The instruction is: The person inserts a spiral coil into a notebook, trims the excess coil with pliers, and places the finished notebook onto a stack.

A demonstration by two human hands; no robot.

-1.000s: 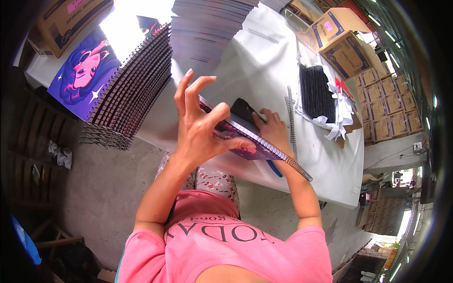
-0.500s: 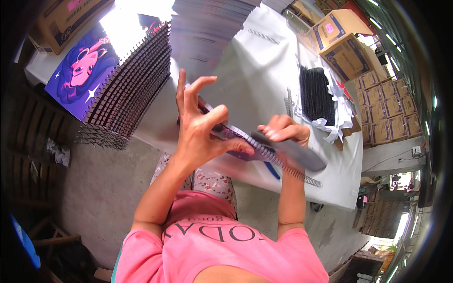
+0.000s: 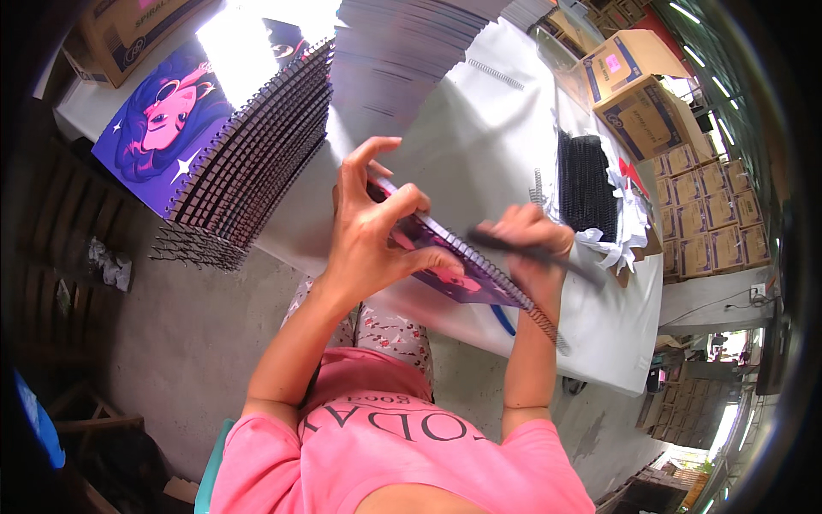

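My left hand point(image 3: 364, 227) grips a notebook point(image 3: 454, 278) with a purple and pink cover, thumb on the cover and fingers at its far side. The notebook is tilted, its bound edge turned up. A spiral coil point(image 3: 541, 322) runs along that edge and sticks out past the corner at the lower right. In my right hand point(image 3: 535, 236), closed and smeared by motion, is a dark flat piece point(image 3: 569, 263) whose kind I cannot make out; it is beside the coil. Under the notebook, a blue curved thing point(image 3: 503, 319) partly shows on the table.
On the white table point(image 3: 471, 163), a tall pile of spiral notebooks point(image 3: 257, 150) stands at left beside stacked paper blocks point(image 3: 394, 73). Black coils point(image 3: 588, 188) lie in white wrapping at right. One loose coil point(image 3: 497, 73) lies farther back. Cardboard boxes point(image 3: 642, 124) stand behind.
The dark piece has turned from broad side to nearly edge-on and has shifted slightly up along with my right hand. More of the notebook's cover now shows; my left hand keeps its hold.
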